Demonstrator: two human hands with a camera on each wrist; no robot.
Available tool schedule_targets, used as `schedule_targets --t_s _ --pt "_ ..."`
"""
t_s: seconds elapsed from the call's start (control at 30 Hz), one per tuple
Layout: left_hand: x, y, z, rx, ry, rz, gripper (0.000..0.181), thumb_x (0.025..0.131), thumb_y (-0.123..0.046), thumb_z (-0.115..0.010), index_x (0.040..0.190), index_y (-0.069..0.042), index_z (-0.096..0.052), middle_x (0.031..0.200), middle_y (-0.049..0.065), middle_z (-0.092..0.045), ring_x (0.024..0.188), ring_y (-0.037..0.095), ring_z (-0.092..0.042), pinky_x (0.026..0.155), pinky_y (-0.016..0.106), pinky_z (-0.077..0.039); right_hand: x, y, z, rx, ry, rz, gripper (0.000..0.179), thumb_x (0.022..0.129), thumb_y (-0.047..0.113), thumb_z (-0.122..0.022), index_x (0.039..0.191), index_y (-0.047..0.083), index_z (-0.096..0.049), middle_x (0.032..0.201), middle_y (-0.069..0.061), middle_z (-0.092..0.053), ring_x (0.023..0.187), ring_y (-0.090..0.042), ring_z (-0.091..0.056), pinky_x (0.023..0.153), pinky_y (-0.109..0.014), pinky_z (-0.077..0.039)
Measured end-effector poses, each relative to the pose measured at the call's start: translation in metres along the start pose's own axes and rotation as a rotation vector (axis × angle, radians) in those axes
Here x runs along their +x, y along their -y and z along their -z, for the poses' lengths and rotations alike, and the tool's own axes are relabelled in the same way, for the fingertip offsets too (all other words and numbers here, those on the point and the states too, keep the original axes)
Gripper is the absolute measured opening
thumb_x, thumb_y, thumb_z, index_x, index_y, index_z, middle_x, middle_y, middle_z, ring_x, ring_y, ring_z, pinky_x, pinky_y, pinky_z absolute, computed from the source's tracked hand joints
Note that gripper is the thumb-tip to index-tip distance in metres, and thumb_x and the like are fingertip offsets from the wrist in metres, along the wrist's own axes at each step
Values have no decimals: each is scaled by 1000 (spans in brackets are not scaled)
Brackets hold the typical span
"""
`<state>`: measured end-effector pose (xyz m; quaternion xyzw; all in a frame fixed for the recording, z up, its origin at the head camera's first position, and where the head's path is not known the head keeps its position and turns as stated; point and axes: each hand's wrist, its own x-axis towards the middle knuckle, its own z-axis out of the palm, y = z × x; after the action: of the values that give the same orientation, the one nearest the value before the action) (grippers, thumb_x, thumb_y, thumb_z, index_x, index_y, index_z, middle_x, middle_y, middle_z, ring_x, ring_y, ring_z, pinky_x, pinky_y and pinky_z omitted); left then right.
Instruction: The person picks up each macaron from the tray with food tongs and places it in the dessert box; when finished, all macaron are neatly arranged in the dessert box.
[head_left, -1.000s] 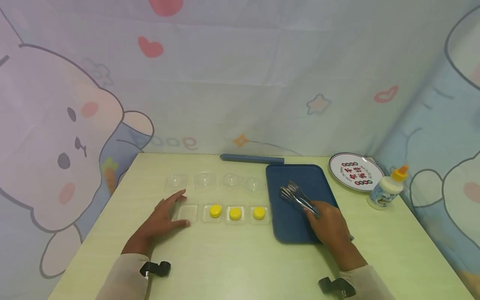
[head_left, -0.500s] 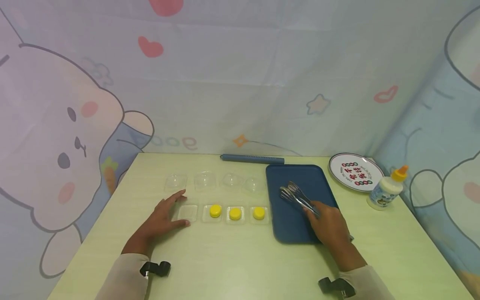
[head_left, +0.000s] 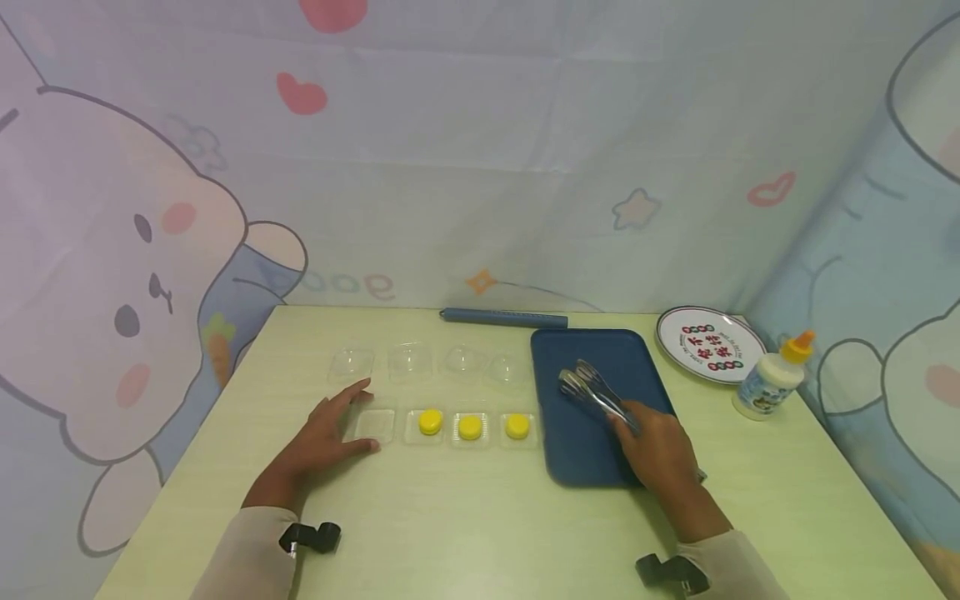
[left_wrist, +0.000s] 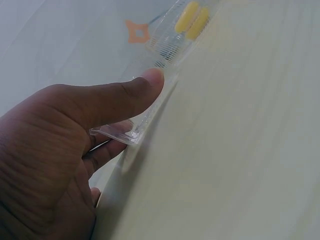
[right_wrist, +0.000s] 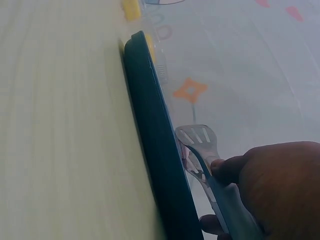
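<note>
My left hand [head_left: 322, 433] spans a clear plastic box base [head_left: 376, 426] on the table, thumb at its near edge and index finger past its far side. In the left wrist view the thumb [left_wrist: 125, 97] and fingers hold the clear plastic between them. To the right, three similar bases each carry a round yellow macaron [head_left: 431, 422]; domed clear lids [head_left: 410, 358] lie behind the row. My right hand [head_left: 660, 450] grips metal serving tongs [head_left: 600, 398] over a dark blue tray [head_left: 551, 462]. The slotted tong heads [right_wrist: 200, 137] stand a little apart, with the tray [right_wrist: 150, 135] below.
A dark blue rolled stick-like object [head_left: 504, 317] lies along the back edge. At the back right are a white plate [head_left: 738, 337] with red lettering and a white bottle [head_left: 769, 383] with an orange nozzle. A printed cloth [head_left: 465, 167] hangs behind the table.
The head view shifts very slightly. Both hands, the tongs and the boxes keep their places.
</note>
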<state>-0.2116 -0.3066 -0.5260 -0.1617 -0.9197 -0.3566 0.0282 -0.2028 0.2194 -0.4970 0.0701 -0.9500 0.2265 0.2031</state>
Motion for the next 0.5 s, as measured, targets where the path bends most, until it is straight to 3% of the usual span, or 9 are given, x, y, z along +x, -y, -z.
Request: schedule_targets --t_s 0.3,0.5 --pt "0 1 0 4 -5 -9 100 90 -32 -91 169 -11 -35 155 20 -61 156 51 -42 130 78 -11 1 4 2 -4 -41 32 28 99 19 -82 121 3 -78 102 -24 -82 87 -46 -79 69 -62 -58" --pt "-1 -1 0 5 -6 -17 99 90 -30 -91 169 -9 -35 155 21 -62 155 52 -42 130 78 -11 2 7 3 -6 -71 55 26 98 19 -83 119 5 -78 96 -22 -82 75 -40 -76 63 -59 -55"
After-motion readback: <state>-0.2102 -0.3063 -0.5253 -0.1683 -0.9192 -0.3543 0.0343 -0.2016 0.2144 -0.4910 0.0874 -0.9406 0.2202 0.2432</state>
